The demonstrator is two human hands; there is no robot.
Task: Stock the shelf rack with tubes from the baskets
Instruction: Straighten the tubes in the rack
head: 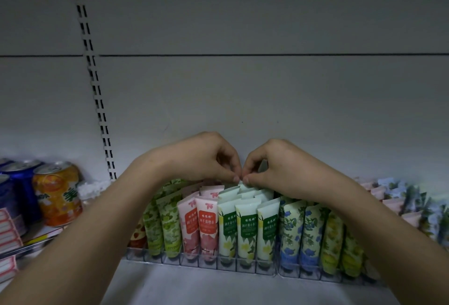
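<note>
Grey shelf back panel (243,86) | clear rack (245,264) nearly full | left hand (206,159), right hand (279,166) pinch rear white-green tube (243,184), apparently seating it | baskets unseen

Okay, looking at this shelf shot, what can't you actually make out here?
Head view only:
- The rear white-and-green tube pinched by the left hand and right hand: mostly covered by their fingers.
- Baskets: none in frame.
- Tubes at far right: blurred, labels unreadable.
- Blue can: cut by the left edge.
- Print on front tubes: too small to read.
</note>
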